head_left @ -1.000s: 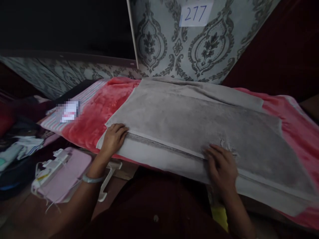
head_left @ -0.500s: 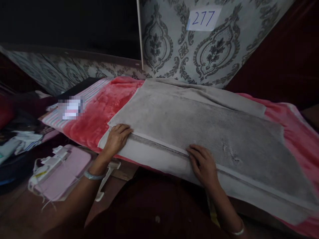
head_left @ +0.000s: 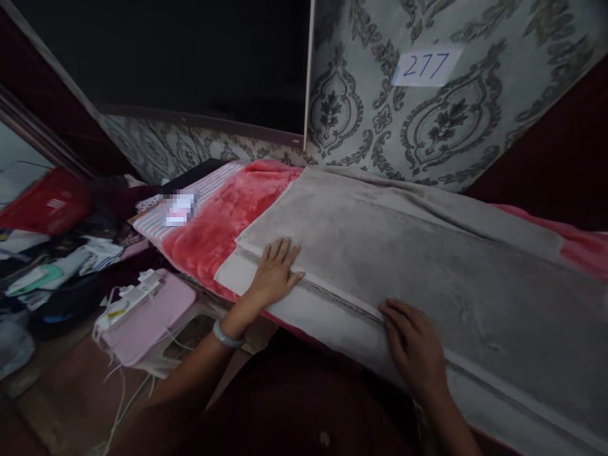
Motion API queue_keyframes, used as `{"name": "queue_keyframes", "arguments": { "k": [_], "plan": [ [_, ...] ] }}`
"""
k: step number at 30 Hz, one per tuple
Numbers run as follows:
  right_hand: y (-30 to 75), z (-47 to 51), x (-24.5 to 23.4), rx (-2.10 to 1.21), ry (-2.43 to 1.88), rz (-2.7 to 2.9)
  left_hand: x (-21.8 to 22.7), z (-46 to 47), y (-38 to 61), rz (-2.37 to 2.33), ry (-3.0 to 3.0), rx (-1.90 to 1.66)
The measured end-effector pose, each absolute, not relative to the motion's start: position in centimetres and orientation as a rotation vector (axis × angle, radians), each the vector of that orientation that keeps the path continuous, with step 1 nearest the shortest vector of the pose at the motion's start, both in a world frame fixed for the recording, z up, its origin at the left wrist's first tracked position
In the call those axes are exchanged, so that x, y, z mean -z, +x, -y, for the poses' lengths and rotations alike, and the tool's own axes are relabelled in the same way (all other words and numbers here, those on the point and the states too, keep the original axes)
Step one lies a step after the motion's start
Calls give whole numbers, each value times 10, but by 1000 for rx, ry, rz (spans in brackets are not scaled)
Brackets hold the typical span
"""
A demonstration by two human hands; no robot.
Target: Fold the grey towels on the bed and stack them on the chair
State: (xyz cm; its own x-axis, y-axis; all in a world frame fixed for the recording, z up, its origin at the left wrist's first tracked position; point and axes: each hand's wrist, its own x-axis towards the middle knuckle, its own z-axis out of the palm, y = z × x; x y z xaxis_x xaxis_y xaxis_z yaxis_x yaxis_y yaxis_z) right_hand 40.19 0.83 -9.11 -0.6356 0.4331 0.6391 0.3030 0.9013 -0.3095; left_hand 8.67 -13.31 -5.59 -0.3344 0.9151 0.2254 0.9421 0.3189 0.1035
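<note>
A grey towel [head_left: 408, 253] lies spread over a red blanket [head_left: 223, 221] on a long surface against the wall. My left hand [head_left: 275, 275] rests flat on the towel's near left corner, fingers stretched out. My right hand [head_left: 415, 351] lies palm down on the towel's near hem, fingers extended along the stitched border. Neither hand holds anything. A pale bangle sits on my left wrist.
A pink stool [head_left: 147, 316] with a white power strip [head_left: 126, 301] and cords stands at the lower left. Clothes and a red basket [head_left: 47, 206] pile up at the far left. Patterned wallpaper carries a paper label reading 277 [head_left: 425, 66]. A dark screen fills the upper left.
My left hand has opened flat on the towel's corner. My right hand has slid slightly along the near hem. The camera has turned left, so everything sits further right in view.
</note>
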Motion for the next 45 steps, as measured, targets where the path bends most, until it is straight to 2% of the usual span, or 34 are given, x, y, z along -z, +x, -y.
{"name": "queue_keyframes", "arguments": {
  "k": [14, 18, 24, 35, 45],
  "plan": [
    [399, -4, 90, -218, -560, 2292, 49, 165, 36, 2679, -1203, 323],
    [396, -2, 89, -242, -587, 2281, 38, 157, 31, 2621, -1271, 333],
    [394, 0, 85, -283, -649, 2277, 33, 117, 47, 2485, -1675, 281],
    [393, -1, 82, -330, -683, 2274, 49, 113, 47, 2541, -1570, 267],
    [355, -41, 19, -528, -519, 2496, 48, 114, 46, 2536, -1580, 225]
  ]
}}
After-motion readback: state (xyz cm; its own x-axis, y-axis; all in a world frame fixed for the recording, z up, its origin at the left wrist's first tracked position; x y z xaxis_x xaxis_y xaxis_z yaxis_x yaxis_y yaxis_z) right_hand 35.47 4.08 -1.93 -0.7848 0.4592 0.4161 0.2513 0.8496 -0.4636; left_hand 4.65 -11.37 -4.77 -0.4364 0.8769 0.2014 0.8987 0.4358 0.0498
